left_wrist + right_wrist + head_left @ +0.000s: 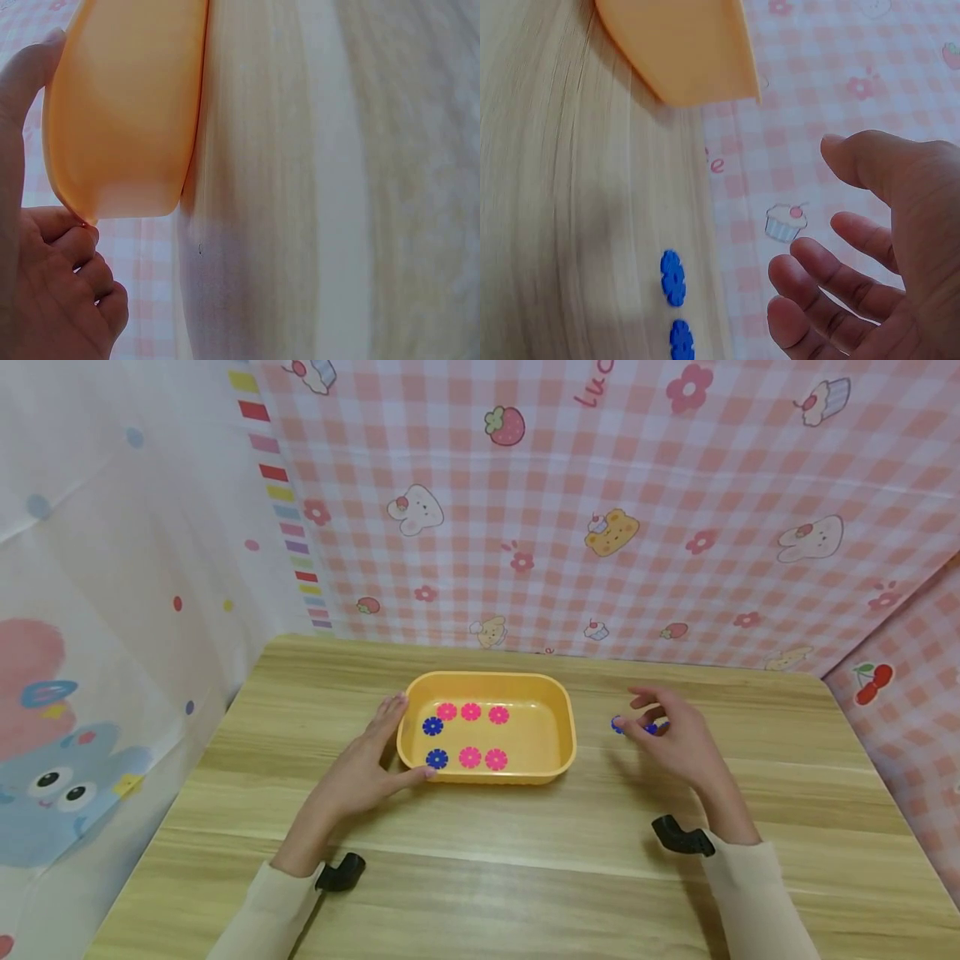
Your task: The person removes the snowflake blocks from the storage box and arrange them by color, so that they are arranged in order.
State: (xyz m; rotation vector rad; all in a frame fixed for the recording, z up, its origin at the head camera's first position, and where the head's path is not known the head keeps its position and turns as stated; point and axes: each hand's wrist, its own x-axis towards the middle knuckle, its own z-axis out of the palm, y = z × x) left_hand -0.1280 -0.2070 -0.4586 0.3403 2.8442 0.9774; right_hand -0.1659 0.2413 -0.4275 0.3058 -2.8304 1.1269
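Observation:
A yellow plastic tray sits on the table with several pink snowflake discs and two blue snowflake discs inside. My left hand holds the tray's left end, thumb at the front rim and fingertips at the left rim; in the left wrist view the thumb and index finger meet its edge. To the right of the tray, my right hand hovers over more blue snowflake discs, partly hiding them. Its thumb and fingers are apart with nothing between them. Two blue discs show below that hand in the right wrist view.
The wood-grain table backs onto a pink checked cloth with cartoon prints. A white printed cloth hangs at the left. Each wrist has a black mount at the sleeve cuff.

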